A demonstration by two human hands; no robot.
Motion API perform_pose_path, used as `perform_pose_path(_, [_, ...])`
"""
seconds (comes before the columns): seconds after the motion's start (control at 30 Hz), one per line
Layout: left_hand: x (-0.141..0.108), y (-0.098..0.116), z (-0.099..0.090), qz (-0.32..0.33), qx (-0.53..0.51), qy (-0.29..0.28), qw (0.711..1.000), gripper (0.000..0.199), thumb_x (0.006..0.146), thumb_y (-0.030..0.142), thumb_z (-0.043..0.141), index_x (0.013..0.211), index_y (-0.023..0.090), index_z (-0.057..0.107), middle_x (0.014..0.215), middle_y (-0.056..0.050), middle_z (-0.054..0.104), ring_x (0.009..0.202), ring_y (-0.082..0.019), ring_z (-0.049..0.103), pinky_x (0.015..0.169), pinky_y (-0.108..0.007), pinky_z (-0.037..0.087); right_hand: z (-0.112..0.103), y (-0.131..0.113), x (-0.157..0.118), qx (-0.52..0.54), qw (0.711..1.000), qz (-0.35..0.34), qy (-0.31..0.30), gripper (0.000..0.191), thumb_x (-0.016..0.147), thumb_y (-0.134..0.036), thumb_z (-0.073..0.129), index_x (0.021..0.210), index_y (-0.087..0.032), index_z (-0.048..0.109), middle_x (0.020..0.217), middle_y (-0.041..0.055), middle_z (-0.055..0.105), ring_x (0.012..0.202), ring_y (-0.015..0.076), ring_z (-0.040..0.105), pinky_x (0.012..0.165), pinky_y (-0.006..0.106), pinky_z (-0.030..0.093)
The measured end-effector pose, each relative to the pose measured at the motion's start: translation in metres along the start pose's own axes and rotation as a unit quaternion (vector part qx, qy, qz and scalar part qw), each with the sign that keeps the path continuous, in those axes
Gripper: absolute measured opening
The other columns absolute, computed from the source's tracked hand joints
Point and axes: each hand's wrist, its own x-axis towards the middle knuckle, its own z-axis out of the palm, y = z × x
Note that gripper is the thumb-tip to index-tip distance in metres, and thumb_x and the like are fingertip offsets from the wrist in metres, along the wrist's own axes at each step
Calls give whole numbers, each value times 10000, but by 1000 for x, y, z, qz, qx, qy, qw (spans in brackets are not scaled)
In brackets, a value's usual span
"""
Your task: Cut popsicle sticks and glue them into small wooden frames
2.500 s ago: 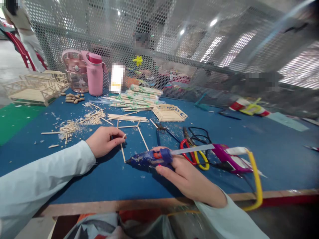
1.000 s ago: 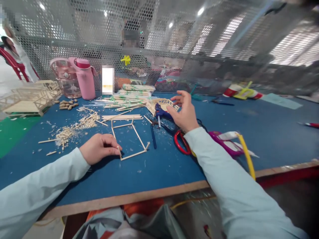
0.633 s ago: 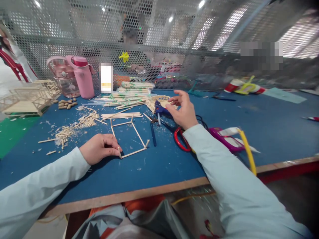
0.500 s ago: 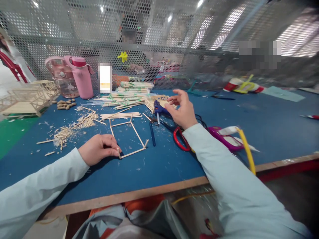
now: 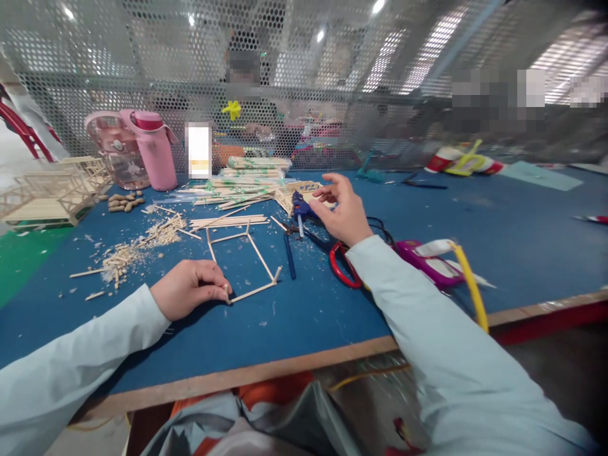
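Observation:
A rectangular frame of thin wooden sticks [image 5: 253,293] lies on the blue table, with short posts standing at its corners. My left hand [image 5: 192,290] pinches the post at the frame's near left corner. My right hand [image 5: 342,209] is raised with curved, spread fingers beside the blue glue gun [image 5: 298,204] and holds nothing. Just below the right hand are red-handled scissors [image 5: 342,266]. A slim blue tool [image 5: 289,256] lies between the frame and the scissors. Behind the frame is a row of loose sticks [image 5: 232,221].
Wood scraps [image 5: 121,256] and peanuts [image 5: 124,202] lie to the left, near a pink bottle [image 5: 159,155]. Stick bundles [image 5: 256,172] are at the back, before a mesh screen. Purple scissors [image 5: 430,265] and a yellow strip [image 5: 470,285] lie right.
The view has shifted slightly. My right hand appears a little lower and to the left, its fingers still spread. My left hand keeps its pinch at the frame's corner.

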Motion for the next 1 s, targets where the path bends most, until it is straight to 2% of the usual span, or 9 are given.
perform_pose_path(0.33, [-1, -3, 2, 1, 0, 6, 1000, 208, 728, 352, 622, 695, 168, 712, 704, -45, 651, 668, -129, 582, 650, -229, 453, -2, -2, 0, 0, 1000, 3, 4, 466, 712, -301, 568, 1134, -160, 428, 873, 55, 614, 714, 152, 555, 713, 315, 466])
perform_pose_path(0.47, [-2, -7, -2, 6, 3, 3, 1000, 221, 702, 359, 647, 828, 192, 720, 747, -39, 641, 687, -133, 582, 652, -234, 455, -17, -13, 0, 2, 998, 14, 54, 437, 715, -303, 560, 1117, -185, 436, 856, 44, 615, 728, 159, 565, 729, 323, 464])
perform_pose_path(0.53, [-1, -10, -4, 10, 5, -4, 1000, 256, 692, 362, 656, 884, 203, 712, 754, -34, 640, 692, -134, 583, 654, -234, 456, -30, -23, -9, -14, 996, 29, 77, 381, 735, -306, 539, 1089, -191, 459, 811, 35, 612, 687, 154, 563, 696, 308, 462])
perform_pose_path(0.6, [-1, -11, -5, 12, 6, -12, 1000, 240, 697, 365, 651, 859, 199, 715, 748, -35, 643, 695, -135, 585, 650, -231, 455, -45, -34, -28, -71, 995, 54, 44, 298, 755, -328, 522, 1021, -195, 508, 718, 19, 595, 602, 146, 540, 617, 284, 447])
perform_pose_path(0.67, [0, -12, -4, 14, 3, -18, 1000, 211, 716, 368, 632, 792, 193, 720, 740, -39, 649, 688, -133, 586, 645, -226, 453, -59, -42, -56, -171, 979, 79, -81, 242, 746, -380, 539, 910, -204, 561, 632, 6, 571, 535, 151, 517, 543, 277, 420])
perform_pose_path(0.73, [0, -12, -3, 19, 0, -21, 1000, 205, 736, 366, 611, 735, 191, 717, 736, -40, 656, 680, -130, 583, 645, -222, 450, -69, -46, -85, -229, 951, 87, -187, 269, 729, -430, 558, 876, -207, 592, 706, 38, 608, 614, 196, 562, 556, 306, 437])
perform_pose_path(0.77, [0, -12, -3, 23, -1, -22, 999, 204, 743, 362, 604, 720, 192, 715, 735, -39, 658, 676, -128, 582, 646, -219, 448, -72, -46, -98, -241, 945, 79, -207, 288, 726, -431, 566, 897, -203, 604, 783, 61, 624, 699, 225, 583, 610, 333, 456])
perform_pose_path(0.87, [-1, -10, -1, 25, 9, -25, 999, 195, 759, 343, 586, 718, 197, 710, 733, -33, 658, 674, -124, 581, 646, -213, 445, -73, -42, -124, -245, 951, 65, -180, 268, 794, -384, 511, 944, -190, 619, 902, 94, 624, 860, 254, 581, 753, 381, 466])
perform_pose_path(1.0, [-1, -8, 0, 18, 22, -22, 999, 211, 763, 344, 577, 698, 190, 706, 728, -38, 650, 677, -127, 580, 653, -218, 444, -68, -33, -124, -235, 955, 49, -172, 257, 852, -324, 435, 884, -174, 641, 894, 102, 615, 859, 237, 585, 765, 374, 480])
